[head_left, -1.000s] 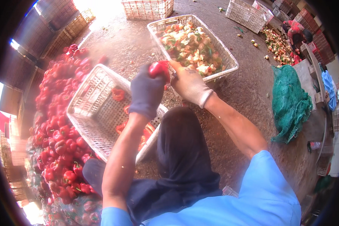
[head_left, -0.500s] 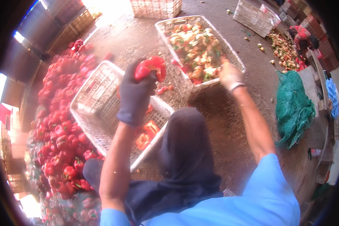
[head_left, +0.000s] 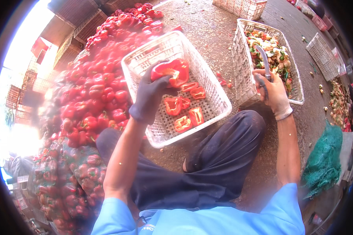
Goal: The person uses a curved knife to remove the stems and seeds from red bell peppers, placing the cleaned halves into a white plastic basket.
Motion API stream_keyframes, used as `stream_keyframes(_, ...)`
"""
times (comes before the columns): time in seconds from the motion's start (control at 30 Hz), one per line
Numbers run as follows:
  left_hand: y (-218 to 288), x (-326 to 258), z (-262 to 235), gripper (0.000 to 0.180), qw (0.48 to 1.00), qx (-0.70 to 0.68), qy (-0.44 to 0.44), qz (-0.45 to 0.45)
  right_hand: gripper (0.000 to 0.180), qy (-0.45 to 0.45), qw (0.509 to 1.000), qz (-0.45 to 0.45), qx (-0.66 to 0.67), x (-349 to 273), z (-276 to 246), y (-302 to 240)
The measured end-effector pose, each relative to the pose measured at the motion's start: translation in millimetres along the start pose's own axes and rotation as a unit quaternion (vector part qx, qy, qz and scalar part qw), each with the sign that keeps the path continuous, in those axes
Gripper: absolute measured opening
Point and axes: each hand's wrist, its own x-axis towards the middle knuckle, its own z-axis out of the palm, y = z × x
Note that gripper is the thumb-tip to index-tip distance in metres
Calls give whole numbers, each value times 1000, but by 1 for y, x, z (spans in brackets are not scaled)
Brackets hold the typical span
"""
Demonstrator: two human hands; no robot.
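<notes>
My left hand (head_left: 152, 94), in a dark glove, grips a cut-open red bell pepper (head_left: 180, 71) with its pale inside showing. It hovers over a white plastic crate (head_left: 219, 100), in which several hollowed red pepper pieces (head_left: 183, 123) lie on the perforated bottom. Closed round a knife (head_left: 264, 60), my right hand (head_left: 277, 96) wears a pale glove. The blade points up, in front of a second white crate (head_left: 245, 74). Pale pepper cores and green stems (head_left: 278, 55) heap inside that crate.
A large pile of whole red peppers (head_left: 98, 92) runs along the left, beside net sacks (head_left: 88, 172) of peppers. At right lie a green net bag (head_left: 323, 160), another white crate (head_left: 322, 55) and a heap of scraps (head_left: 339, 103). One more crate (head_left: 243, 8) stands far ahead.
The view has swung left. My left hand has brought the pepper over the crate with the pieces. My right hand has drawn back from the scrap crate, and its knife now shows clearly.
</notes>
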Motion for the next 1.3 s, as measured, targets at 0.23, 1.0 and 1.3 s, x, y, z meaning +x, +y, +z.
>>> stream_keyframes(0.23,0,-30,5,56,999,8,33,-10,28,-227,970,-78,37,-36,103,-58)
stream_keyframes(1.0,-20,-60,-61,73,991,106,-47,-70,27,-304,894,-169,-282,-35,230,-25)
stream_keyframes(1.3,-24,-69,-80,55,985,90,-42,-144,21,-375,903,-49,-204,-34,245,-16)
